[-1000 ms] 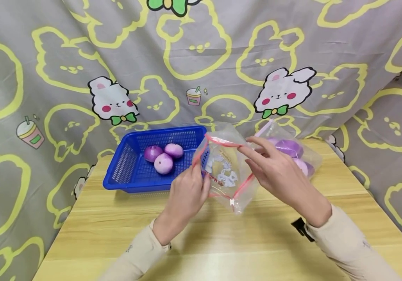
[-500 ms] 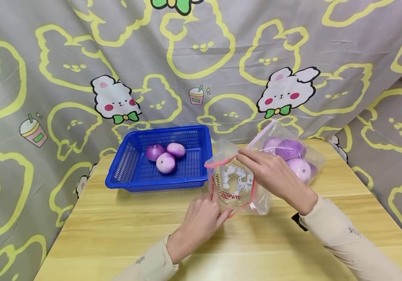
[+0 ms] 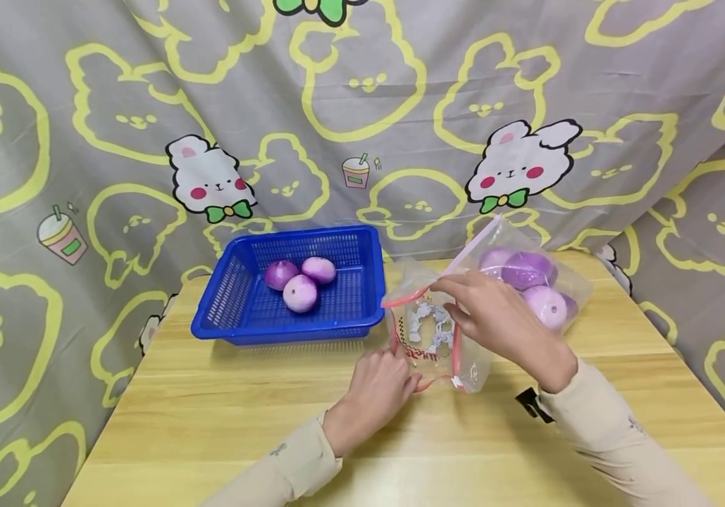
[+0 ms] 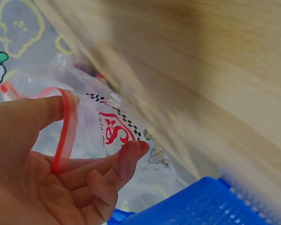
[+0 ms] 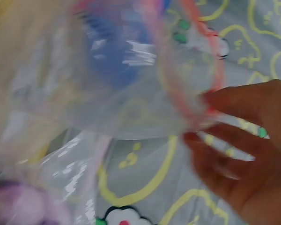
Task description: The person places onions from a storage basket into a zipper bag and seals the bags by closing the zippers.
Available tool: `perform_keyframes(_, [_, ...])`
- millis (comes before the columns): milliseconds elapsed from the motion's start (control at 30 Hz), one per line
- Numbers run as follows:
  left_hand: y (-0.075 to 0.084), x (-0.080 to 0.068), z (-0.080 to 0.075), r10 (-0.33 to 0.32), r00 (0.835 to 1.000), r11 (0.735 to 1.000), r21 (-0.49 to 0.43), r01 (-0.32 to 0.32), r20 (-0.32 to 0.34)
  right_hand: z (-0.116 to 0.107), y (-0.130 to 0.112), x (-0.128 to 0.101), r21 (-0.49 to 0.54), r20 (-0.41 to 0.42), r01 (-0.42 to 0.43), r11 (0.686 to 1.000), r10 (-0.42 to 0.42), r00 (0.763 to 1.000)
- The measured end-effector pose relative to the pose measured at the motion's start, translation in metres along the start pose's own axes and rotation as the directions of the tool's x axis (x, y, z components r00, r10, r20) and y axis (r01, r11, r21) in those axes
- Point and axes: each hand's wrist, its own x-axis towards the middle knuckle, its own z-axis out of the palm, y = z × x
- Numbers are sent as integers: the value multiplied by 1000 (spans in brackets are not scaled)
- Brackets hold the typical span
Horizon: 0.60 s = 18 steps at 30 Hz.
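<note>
Evidently both hands, left hand (image 3: 380, 384) and right hand (image 3: 485, 313), pinched the empty zip bag (image 3: 428, 338) open by its rim; loading an onion (image 3: 299, 293) likely came next.

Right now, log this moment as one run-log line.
left hand: pinches zip bag lower edge | right hand: pinches bag's red rim | bag: empty, mouth open | blue basket: three onions | second bag: onions inside

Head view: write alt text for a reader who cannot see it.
Two hands hold an empty clear plastic zip bag with a red seal upright on a pale wooden table, the left hand at its lower edge and the right hand at its rim. Left of it, a blue plastic basket holds three purple onions; behind it, a second clear bag of purple onions.
</note>
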Motion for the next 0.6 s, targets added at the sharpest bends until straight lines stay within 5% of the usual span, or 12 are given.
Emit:
perform_keyframes(133, [-6, -2, 5, -11, 999, 999, -34, 12, 37, -4, -10, 6, 9, 131, -102, 995, 100, 986])
perform_keyframes(267, [-9, -4, 4, -17, 999, 996, -88, 21, 47, -3, -13, 10, 0, 126, -156, 988, 155, 980])
perform_keyframes(600, [-3, -16, -17, 8, 999, 998, -64, -11, -37, 13, -11, 16, -23, 56, -36, 999, 38, 998])
